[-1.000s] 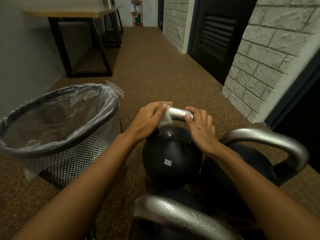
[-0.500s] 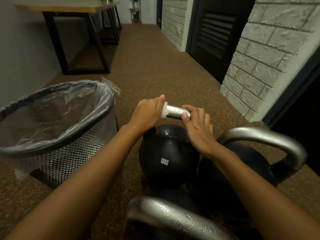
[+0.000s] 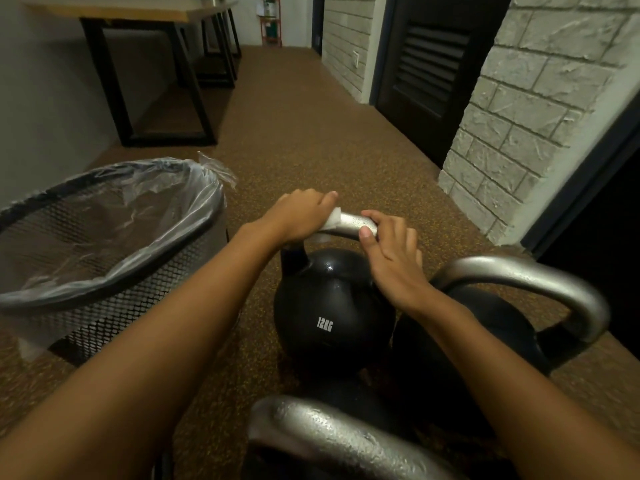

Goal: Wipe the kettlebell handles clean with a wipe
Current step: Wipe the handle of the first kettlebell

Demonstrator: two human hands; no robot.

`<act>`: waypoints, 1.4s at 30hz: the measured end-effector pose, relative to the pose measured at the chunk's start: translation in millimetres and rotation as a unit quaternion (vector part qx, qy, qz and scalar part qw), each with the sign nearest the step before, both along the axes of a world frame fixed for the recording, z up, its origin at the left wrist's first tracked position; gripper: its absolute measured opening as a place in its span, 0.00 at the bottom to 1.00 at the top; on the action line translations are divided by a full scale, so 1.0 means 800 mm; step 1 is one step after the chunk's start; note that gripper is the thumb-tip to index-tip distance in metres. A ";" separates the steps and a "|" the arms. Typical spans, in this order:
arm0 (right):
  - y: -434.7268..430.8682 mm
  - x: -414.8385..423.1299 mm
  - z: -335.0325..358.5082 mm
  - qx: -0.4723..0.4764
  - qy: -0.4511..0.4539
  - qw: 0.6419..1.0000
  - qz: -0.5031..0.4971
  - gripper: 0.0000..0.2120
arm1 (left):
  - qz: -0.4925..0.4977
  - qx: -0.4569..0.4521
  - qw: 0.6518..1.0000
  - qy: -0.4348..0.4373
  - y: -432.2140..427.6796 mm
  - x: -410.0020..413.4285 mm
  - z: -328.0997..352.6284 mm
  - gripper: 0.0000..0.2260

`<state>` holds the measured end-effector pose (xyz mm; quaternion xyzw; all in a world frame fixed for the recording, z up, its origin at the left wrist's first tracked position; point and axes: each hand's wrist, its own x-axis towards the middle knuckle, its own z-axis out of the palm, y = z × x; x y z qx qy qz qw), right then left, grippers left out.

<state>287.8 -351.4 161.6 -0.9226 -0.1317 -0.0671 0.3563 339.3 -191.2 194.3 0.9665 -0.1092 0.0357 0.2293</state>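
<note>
A black kettlebell [image 3: 329, 306] marked 12KG stands on the floor in front of me, its silver handle [image 3: 355, 225] on top. My left hand [image 3: 298, 216] is closed over the handle's left end with a white wipe [image 3: 332, 220] wrapped under the fingers. My right hand [image 3: 391, 252] grips the handle's right end, thumb pressed on the bar. Two more kettlebells sit close by: one silver handle [image 3: 540, 282] arches at the right, another handle [image 3: 339, 438] lies at the bottom edge.
A black mesh waste bin [image 3: 114, 271] with a clear plastic liner stands at my left, close to the left forearm. A wooden table [image 3: 145, 64] with black legs is further back left. A white brick pillar [image 3: 540, 109] and a dark louvred door [image 3: 426, 71] line the right side.
My left hand has slid the wipe leftward along the handle and turned over the bar, leaving more bare metal showing. The right hand holds its grip.
</note>
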 end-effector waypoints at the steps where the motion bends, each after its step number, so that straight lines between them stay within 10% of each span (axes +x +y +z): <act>1: 0.000 0.000 0.000 -0.003 0.000 1.000 -0.001 0.18 | 0.001 -0.009 0.999 0.038 0.004 0.006 0.002 0.17; 5: 0.000 0.000 0.000 -0.005 -0.002 1.000 -0.005 0.18 | 0.016 0.055 0.994 0.089 -0.011 0.017 0.013 0.13; 12: -0.001 -0.001 0.001 0.006 0.007 1.000 0.003 0.17 | -0.044 0.010 0.979 -0.197 -0.018 -0.023 -0.013 0.18; 18: -0.001 0.000 0.001 -0.003 -0.001 1.000 0.004 0.18 | 0.048 -0.150 0.986 0.058 0.006 -0.008 -0.005 0.15; 22: 0.000 0.001 -0.001 -0.005 -0.003 1.000 0.001 0.18 | 0.022 0.008 0.989 -0.144 -0.015 -0.015 -0.015 0.15; 26: -0.001 0.000 -0.001 -0.002 -0.002 1.000 0.005 0.18 | -0.010 -0.056 0.964 -0.261 -0.005 -0.025 -0.042 0.20; 33: -0.001 0.001 -0.001 -0.006 -0.007 1.000 0.004 0.18 | 0.140 -0.343 0.928 0.041 0.008 -0.013 -0.030 0.16; 42: -0.001 0.001 -0.002 -0.017 -0.014 1.000 0.001 0.18 | 0.101 -0.337 0.923 -0.155 0.002 -0.033 -0.069 0.18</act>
